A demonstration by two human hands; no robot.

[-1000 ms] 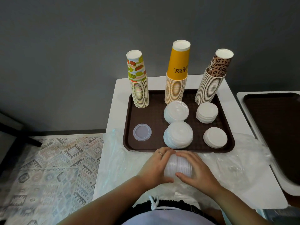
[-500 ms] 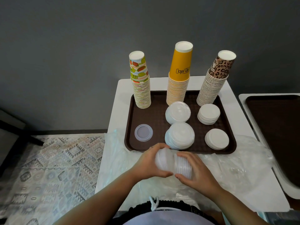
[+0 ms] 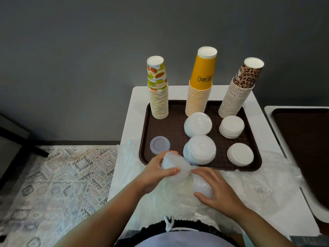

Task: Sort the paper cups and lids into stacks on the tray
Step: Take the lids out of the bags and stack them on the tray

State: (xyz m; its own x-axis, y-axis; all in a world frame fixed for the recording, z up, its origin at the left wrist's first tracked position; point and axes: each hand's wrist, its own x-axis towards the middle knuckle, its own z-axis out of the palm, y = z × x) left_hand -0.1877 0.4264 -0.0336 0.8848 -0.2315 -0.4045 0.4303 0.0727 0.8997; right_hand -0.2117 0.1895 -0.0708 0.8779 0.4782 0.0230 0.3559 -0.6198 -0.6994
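Gripping translucent, ribbed lids (image 3: 175, 166), seemingly nested; edges blurred.

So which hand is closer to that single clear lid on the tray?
Left. The left hand grips some lids just in front of the clear lid, nearly touching it. The right hand holds the rest of the lids farther right, off the tray.

- Tray (image 3: 178, 111): brown plastic, finely textured, matt
- 3 cup stacks (image 3: 198, 100): printed paper
- Near lids (image 3: 175, 166): translucent glossy plastic
- Table (image 3: 132, 111): smooth white
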